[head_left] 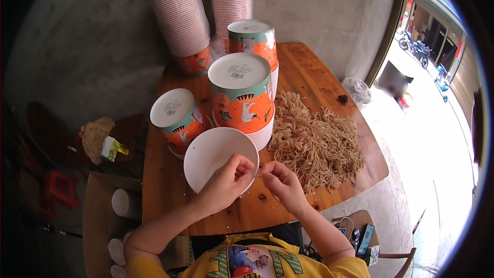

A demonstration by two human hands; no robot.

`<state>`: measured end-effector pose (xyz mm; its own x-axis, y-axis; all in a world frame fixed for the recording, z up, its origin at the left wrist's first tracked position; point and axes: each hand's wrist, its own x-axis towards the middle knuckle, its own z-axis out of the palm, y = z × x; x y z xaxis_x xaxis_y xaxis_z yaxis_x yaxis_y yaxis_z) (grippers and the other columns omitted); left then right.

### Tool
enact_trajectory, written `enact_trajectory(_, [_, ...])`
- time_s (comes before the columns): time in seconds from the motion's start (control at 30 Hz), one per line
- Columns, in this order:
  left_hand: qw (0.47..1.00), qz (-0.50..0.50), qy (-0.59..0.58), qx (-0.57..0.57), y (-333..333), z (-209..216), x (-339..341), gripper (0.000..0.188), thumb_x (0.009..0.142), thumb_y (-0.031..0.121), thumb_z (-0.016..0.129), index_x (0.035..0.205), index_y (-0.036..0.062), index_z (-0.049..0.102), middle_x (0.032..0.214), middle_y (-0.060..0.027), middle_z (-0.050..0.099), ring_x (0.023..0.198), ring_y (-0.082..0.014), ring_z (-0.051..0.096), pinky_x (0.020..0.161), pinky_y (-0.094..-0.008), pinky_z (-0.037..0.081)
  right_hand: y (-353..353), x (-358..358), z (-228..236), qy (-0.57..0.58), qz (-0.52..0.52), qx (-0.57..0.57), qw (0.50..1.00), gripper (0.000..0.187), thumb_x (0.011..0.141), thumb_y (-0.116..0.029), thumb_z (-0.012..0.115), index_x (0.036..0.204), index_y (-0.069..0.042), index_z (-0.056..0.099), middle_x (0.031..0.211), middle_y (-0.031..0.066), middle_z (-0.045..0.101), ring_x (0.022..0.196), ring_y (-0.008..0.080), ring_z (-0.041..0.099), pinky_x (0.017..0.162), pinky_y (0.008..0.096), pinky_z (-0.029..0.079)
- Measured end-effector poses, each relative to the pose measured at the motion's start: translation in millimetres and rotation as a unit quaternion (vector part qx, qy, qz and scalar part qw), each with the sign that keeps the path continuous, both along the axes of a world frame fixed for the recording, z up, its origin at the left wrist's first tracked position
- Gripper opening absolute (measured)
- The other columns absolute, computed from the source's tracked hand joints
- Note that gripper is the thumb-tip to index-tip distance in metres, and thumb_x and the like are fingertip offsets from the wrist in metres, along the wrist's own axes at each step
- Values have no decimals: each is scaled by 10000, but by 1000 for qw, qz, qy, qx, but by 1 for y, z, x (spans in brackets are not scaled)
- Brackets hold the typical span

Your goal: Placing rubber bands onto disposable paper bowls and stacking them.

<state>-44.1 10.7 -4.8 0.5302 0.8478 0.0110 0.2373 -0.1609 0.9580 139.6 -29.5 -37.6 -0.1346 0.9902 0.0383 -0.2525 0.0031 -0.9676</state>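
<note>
A white-lined paper bucket [206, 157] stands at the table's near side with its open mouth toward me. Over its right rim, my left hand [226, 181] is closed in a pinch, fingertips close to the rim. Just to the right, my right hand [284, 184] is pinched too, its fingertips almost meeting those of the left. Between the two sets of fingertips runs a short piece of thin cord [257, 176]; most of it is hidden by the fingers. Beyond my right hand lies a big tangled heap of tan cords [316, 146].
Upside-down stacks of orange and green printed paper buckets [242, 98] rise just behind the open one. Tall bucket stacks [181, 20] lean by the grey wall. A cardboard box [100, 216] with white buckets stands left of the wooden table [303, 64]. A stool with a phone [366, 239] is at right.
</note>
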Motion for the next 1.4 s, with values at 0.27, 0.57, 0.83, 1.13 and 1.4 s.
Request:
enact_trajectory(0.27, [1000, 19, 13, 21, -2, 4, 2, 169, 915, 47, 582, 1047, 34, 477, 931, -26, 540, 828, -79, 533, 763, -236, 472, -6, 4, -2, -5, -3, 19, 1000, 123, 954, -170, 572, 1006, -76, 513, 781, -38, 529, 578, 4, 411, 498, 166, 321])
enact_trajectory(0.57, [999, 22, -3, 25, -4, 6, 3, 194, 917, 33, 575, 1067, 31, 453, 945, -35, 545, 852, -90, 535, 790, -251, 464, -9, 2, 4, -296, -74, 180, 935, 259, 888, -102, 662, 1103, -48, 528, 705, -3, 524, 544, 58, 469, 514, 218, 416])
enact_trajectory(0.83, [996, 30, -2, 88, -10, 12, 6, 185, 902, -7, 573, 1036, 26, 450, 925, -55, 553, 854, -132, 564, 770, -285, 476, -2, -3, 2, -422, -170, 337, 824, 192, 801, -142, 722, 937, -89, 597, 721, 41, 603, 560, 199, 604, 472, 316, 478])
enact_trajectory(1.13, [931, 36, 85, 353, -8, 4, 2, 214, 856, -38, 594, 996, 25, 445, 860, -93, 539, 766, -223, 578, 694, -332, 489, -14, 5, -1, -383, -125, 225, 887, 144, 816, -137, 706, 886, -84, 592, 706, 40, 587, 604, 237, 624, 497, 341, 496])
enact_trajectory(1.4, [941, -8, 195, 277, -26, 13, -16, 330, 799, 218, 746, 903, 75, 467, 763, -71, 565, 713, -272, 599, 597, -390, 489, -5, 28, 36, -403, -50, 380, 831, 109, 814, -57, 692, 905, -57, 631, 936, 80, 618, 722, 249, 622, 640, 327, 490])
